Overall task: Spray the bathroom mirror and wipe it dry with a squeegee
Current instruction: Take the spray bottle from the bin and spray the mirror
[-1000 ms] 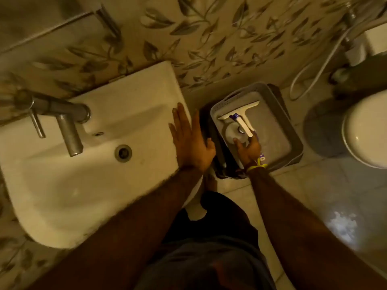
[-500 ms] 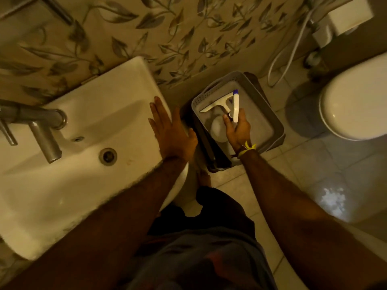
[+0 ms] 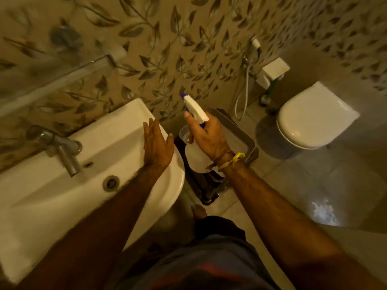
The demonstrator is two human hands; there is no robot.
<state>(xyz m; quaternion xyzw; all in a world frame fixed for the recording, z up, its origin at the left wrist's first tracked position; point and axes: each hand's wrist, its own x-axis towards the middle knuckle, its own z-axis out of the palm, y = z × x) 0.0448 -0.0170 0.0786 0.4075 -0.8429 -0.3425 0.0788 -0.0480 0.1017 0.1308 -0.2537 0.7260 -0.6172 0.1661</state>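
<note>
The right hand (image 3: 206, 137) is raised above the grey basket (image 3: 249, 143), its fingers curled round the neck of a spray bottle (image 3: 195, 130), with one finger stretched toward the trigger under the white head. A yellow thread is tied round that wrist. The left hand (image 3: 157, 143) lies flat, fingers straight and slightly spread, resting on the right rim of the white washbasin (image 3: 62, 197). The spray bottle is tilted, its white head with a blue nozzle tip pointing up toward the leaf-patterned wall tiles (image 3: 188, 38), and its translucent body hangs below the palm, just right of the washbasin. The grey basket stands on the floor right of the washbasin, largely covered by the hand and bottle; what lies in it cannot be made out. On the washbasin's far side a chrome tap (image 3: 62, 151) juts over the bowl, with the drain (image 3: 111, 183) near it. Above the washbasin a blurred glass shelf (image 3: 52, 78) runs along the wall. Well right of the washbasin stands a white toilet (image 3: 314, 120) with its lid shut, and a hose (image 3: 243, 97) hangs on the wall between the two.
</note>
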